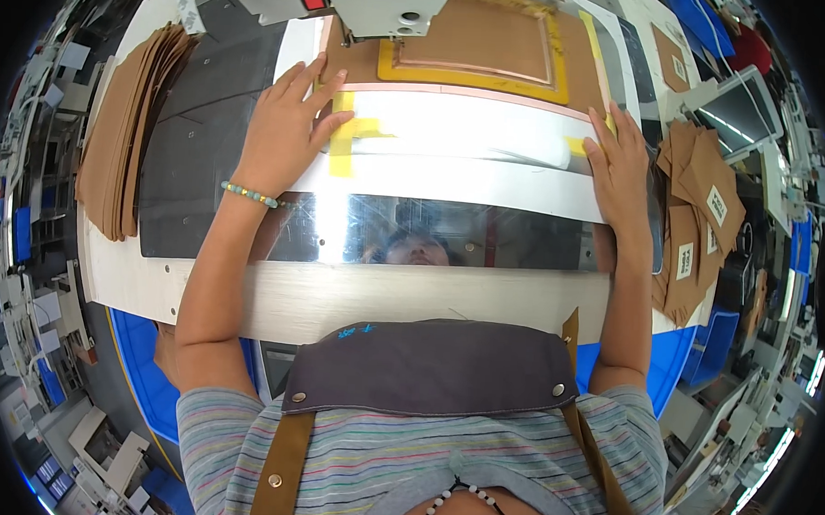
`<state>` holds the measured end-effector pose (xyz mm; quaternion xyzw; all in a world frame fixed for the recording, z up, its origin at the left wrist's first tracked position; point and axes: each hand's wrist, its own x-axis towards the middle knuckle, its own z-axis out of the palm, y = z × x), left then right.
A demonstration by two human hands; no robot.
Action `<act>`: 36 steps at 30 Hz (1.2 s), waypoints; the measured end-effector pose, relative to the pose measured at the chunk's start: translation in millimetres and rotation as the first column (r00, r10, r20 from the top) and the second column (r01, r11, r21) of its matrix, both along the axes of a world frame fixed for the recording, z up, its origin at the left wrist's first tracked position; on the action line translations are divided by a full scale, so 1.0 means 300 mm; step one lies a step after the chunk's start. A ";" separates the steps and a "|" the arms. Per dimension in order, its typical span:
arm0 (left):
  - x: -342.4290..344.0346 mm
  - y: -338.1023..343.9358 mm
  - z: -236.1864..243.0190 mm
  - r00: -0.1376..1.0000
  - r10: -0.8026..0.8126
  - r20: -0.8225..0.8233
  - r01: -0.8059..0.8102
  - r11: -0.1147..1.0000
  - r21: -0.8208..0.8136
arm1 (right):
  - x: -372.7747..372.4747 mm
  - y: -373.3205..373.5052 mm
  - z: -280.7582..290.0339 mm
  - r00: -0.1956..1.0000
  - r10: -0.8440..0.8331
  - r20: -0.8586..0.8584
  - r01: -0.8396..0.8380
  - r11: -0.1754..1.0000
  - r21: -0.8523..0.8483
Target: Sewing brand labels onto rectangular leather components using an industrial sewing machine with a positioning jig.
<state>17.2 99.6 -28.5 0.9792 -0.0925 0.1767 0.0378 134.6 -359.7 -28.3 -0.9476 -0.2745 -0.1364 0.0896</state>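
Observation:
A flat brown panel (pixel 582 67) lies under the white sewing machine head (pixel 373 3), with a yellow rectangular frame (pixel 475 79) on top of it. Along its near edge runs a thin pinkish strip, bordering a white sheet (pixel 453 179) that carries yellow tape (pixel 341 160). My left hand (pixel 288 121) rests flat at the panel's near left corner, fingers spread and the fingertips on its edge. At the near right corner lies my right hand (pixel 625 166), its fingers stretched out over the edge and the tape there. Neither hand grips anything.
A shiny metal plate (pixel 524 242) covers the table's near part. Stacked brown pieces (pixel 118 153) stand at the left; more brown pieces with white labels (pixel 695 210) lie at the right, near a screen (pixel 739 108). Blue bins (pixel 708 349) sit below the table edge.

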 end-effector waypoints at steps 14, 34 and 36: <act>0.006 0.040 -0.027 0.985 -0.024 0.168 0.052 0.985 -0.164 | -0.403 0.015 0.224 0.652 0.484 -0.583 -0.101 0.818 0.567; -0.016 0.008 -0.077 0.987 -0.006 0.158 0.031 0.987 -0.159 | -1.071 -0.115 -0.198 0.900 0.006 -0.436 -0.004 1.000 0.006; -0.017 0.009 -0.075 0.989 0.000 0.148 0.023 0.988 -0.155 | -1.073 -0.124 -0.253 0.938 0.016 -0.347 -0.001 0.999 0.045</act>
